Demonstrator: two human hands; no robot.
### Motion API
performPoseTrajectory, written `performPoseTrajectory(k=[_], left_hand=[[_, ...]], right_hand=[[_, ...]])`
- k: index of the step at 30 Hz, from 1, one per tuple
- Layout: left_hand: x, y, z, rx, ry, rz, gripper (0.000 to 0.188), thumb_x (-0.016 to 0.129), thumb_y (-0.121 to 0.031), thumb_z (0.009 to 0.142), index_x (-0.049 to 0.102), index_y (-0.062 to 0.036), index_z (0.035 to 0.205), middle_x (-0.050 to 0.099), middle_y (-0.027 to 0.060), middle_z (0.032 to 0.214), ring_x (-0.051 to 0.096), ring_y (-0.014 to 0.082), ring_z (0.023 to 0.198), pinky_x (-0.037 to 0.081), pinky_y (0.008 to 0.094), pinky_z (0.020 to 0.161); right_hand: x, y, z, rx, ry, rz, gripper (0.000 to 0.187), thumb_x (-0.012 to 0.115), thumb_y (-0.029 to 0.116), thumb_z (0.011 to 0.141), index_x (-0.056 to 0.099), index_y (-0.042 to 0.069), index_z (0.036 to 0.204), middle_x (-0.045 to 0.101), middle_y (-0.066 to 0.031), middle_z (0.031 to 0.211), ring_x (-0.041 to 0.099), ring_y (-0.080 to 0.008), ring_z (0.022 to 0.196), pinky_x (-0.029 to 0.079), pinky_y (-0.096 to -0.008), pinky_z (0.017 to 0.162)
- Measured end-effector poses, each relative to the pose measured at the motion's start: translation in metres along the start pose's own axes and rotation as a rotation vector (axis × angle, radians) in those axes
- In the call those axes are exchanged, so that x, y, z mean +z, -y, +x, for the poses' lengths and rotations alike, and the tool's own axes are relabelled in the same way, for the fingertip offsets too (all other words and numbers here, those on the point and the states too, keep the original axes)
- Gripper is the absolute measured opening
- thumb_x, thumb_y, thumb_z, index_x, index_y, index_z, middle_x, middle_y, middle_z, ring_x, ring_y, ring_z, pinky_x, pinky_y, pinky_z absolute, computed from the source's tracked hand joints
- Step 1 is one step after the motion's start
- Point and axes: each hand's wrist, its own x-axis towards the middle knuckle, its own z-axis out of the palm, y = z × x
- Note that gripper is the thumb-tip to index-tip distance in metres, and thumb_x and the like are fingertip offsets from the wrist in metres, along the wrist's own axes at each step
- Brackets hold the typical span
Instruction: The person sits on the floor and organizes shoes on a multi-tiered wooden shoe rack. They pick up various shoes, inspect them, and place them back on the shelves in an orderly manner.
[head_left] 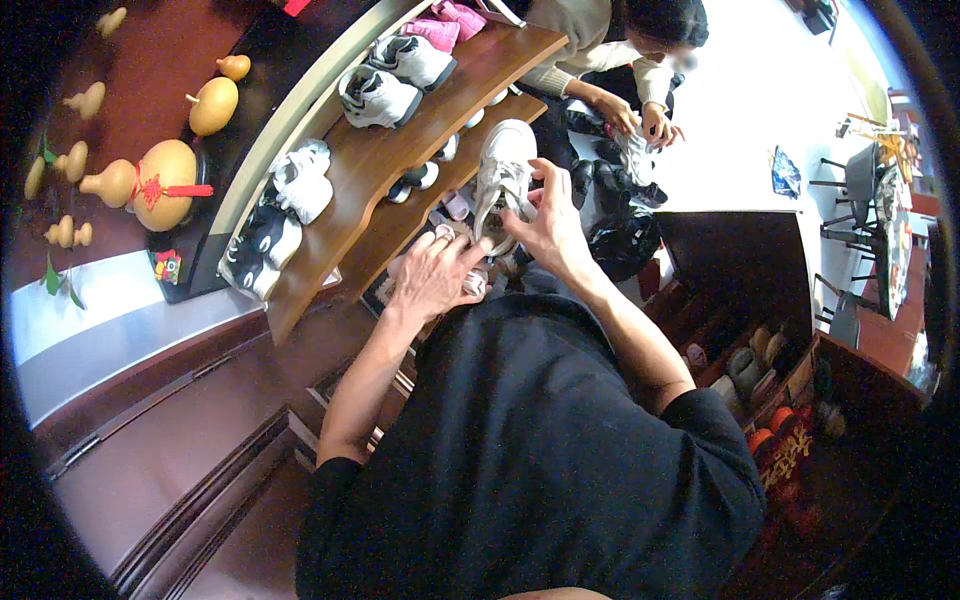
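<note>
In front of my chest a white lace-up sneaker (507,150) points its toe away from me. My left hand (432,275) is closed at its heel end, fingers bent. At its right side is my right hand (556,225), its thumb at the shoe's opening and its index finger bent by the upper edge. The sneaker's heel is partly hidden by my fingers. Just under my left fingers shows a small part of another pale shoe (472,286).
A wooden shoe rack (400,140) on the left bears white sneakers (380,95) and pink shoes (455,20). Across from me a person (580,60) handles a whitish shoe (636,158) above dark shoes and a black bag (622,240). An open cabinet (740,260) with shoes stands right.
</note>
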Motion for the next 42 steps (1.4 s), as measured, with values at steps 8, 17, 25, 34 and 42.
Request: performPoseTrajectory(k=[8, 17, 25, 34, 42], left_hand=[[0.009, -0.018, 0.002, -0.204, -0.207, -0.219, 0.075, 0.093, -0.047, 0.082, 0.061, -0.0201, 0.144, 0.074, 0.0126, 0.115, 0.074, 0.0368, 0.103, 0.055, 0.0509, 0.092], [-0.026, -0.025, 0.023, -0.292, -0.082, -0.166, 0.112, 0.095, -0.043, 0.079, 0.04, -0.0223, 0.174, 0.076, 0.0146, 0.115, 0.076, 0.0344, 0.104, 0.056, 0.0496, 0.091], [-0.045, -0.006, 0.026, -0.253, 0.028, 0.036, 0.101, 0.096, -0.044, 0.081, 0.048, -0.0344, 0.17, 0.07, 0.0152, 0.132, 0.072, 0.0318, 0.116, 0.051, 0.0458, 0.1], [-0.043, 0.012, 0.011, -0.125, -0.027, 0.072, 0.076, 0.093, -0.047, 0.083, 0.065, -0.0275, 0.152, 0.07, 0.0137, 0.124, 0.071, 0.0317, 0.108, 0.052, 0.0453, 0.094], [-0.032, 0.015, 0.001, 0.008, -0.188, 0.076, 0.051, 0.082, -0.049, 0.094, 0.072, -0.0268, 0.139, 0.071, 0.013, 0.118, 0.072, 0.0319, 0.1, 0.052, 0.0463, 0.083]], right_hand=[[0.004, -0.023, 0.003, 0.071, -0.079, 0.288, 0.075, 0.065, -0.006, 0.095, 0.039, 0.006, 0.165, 0.068, -0.024, 0.148, 0.077, -0.0219, 0.101, 0.063, -0.0353, 0.084], [-0.004, 0.003, 0.012, 0.05, -0.046, 0.206, 0.079, 0.079, 0.005, 0.087, 0.048, 0.01, 0.16, 0.066, -0.0192, 0.146, 0.072, -0.0373, 0.131, 0.062, -0.0475, 0.104], [-0.003, -0.003, 0.009, -0.19, -0.075, 0.035, 0.086, 0.079, -0.001, 0.076, 0.052, 0.011, 0.157, 0.055, -0.02, 0.149, 0.067, -0.0407, 0.131, 0.061, -0.048, 0.107], [-0.012, -0.01, 0.004, -0.005, -0.004, 0.189, 0.087, 0.077, -0.007, 0.078, 0.049, 0.009, 0.159, 0.057, -0.0157, 0.146, 0.076, -0.0276, 0.113, 0.063, -0.039, 0.095], [-0.031, -0.019, 0.004, 0.048, 0.212, 0.272, 0.077, 0.078, -0.003, 0.082, 0.047, 0.008, 0.151, 0.062, -0.0157, 0.142, 0.076, -0.0249, 0.113, 0.063, -0.0395, 0.086]])
